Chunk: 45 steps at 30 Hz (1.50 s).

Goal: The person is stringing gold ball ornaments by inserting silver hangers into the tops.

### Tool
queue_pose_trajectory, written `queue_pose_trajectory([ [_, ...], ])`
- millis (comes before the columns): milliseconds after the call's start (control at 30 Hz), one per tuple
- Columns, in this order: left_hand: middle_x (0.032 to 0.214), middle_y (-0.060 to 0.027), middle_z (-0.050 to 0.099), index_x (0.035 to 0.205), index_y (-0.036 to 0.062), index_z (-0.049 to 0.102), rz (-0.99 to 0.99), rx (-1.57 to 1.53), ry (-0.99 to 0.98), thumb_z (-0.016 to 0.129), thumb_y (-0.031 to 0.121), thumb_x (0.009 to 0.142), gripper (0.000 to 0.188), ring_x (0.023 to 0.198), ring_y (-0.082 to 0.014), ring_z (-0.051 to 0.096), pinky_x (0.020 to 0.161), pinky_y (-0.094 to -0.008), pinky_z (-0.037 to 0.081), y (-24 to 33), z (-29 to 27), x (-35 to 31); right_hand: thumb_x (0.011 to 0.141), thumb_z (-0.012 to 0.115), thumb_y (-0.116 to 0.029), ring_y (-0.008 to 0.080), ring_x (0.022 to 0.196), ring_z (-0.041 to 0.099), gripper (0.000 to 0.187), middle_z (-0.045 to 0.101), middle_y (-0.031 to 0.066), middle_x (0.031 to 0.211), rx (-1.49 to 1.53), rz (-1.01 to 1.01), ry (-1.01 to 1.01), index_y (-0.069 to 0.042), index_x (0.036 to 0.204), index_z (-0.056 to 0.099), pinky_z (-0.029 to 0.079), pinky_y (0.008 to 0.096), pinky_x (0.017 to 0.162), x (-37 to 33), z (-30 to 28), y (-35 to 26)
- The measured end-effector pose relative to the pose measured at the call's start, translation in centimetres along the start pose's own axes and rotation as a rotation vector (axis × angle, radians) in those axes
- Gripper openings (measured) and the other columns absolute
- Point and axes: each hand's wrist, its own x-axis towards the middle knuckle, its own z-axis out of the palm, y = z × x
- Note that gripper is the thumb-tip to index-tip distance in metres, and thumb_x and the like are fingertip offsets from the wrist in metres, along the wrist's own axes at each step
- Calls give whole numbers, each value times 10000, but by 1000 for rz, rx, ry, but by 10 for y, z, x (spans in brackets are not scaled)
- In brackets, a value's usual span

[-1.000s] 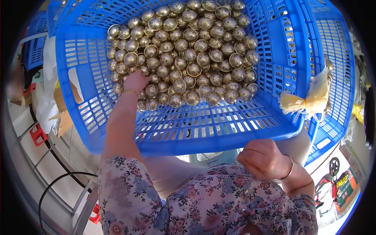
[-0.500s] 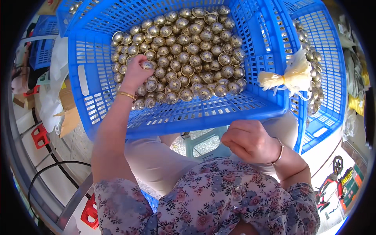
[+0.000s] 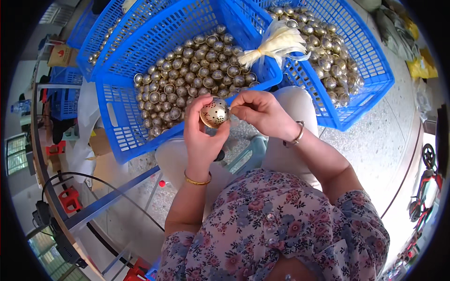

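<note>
My left hand point(image 3: 199, 136) holds a shiny perforated metal dome point(image 3: 214, 112) with small star-shaped cutouts, its fingers curled round the rim. At the dome's right edge, the thumb and forefinger of my right hand point(image 3: 265, 114) are pinched together. What they grip, if anything, is too small to make out. Both hands are above the near rim of a blue plastic crate point(image 3: 123, 133), which holds a heap of similar metal domes point(image 3: 192, 70).
A bundle of pale strips point(image 3: 276, 44) hangs over the crate's right corner. Another blue crate point(image 3: 370, 84) at the right holds more metal pieces. A black cable point(image 3: 110, 187) and a metal frame point(image 3: 119, 196) are at the left, beside a red stool point(image 3: 70, 199).
My left hand has come out of the crate with a metal dome and moved nearer to me. My right hand has risen from my lap to meet it. The view has shifted too.
</note>
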Motion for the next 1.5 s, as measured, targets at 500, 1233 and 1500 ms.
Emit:
queue_pose_trajectory([
  [500, 1193, -115, 466, 1102, 33, 508, 92, 61, -158, 634, -110, 604, 533, 1095, -222, 496, 897, -306, 448, 29, 15, -27, 830, 581, -36, 129, 720, 542, 63, 591, 62, 773, -406, -101, -166, 6, 873, 596, 449, 265, 665, -39, -23, -19],
  [1233, 1137, -133, 530, 1060, 49, 560, 247, 481, -228, 653, -42, 613, 465, 1042, -290, 536, 864, -358, 452, 41, 13, -25, 825, 583, -14, 126, 746, 548, 58, 597, 63, 789, -420, -163, -241, 3, 874, 608, 450, 270, 683, -34, -26, -12],
  [1500, 1153, -117, 516, 1056, 39, 591, 311, 590, -170, 662, -24, 625, 441, 1002, -256, 549, 830, -338, 464, 43, 19, -27, 768, 610, -22, 146, 635, 546, 56, 598, 78, 725, -493, -117, -158, 4, 818, 608, 441, 289, 580, -36, -22, -18],
])
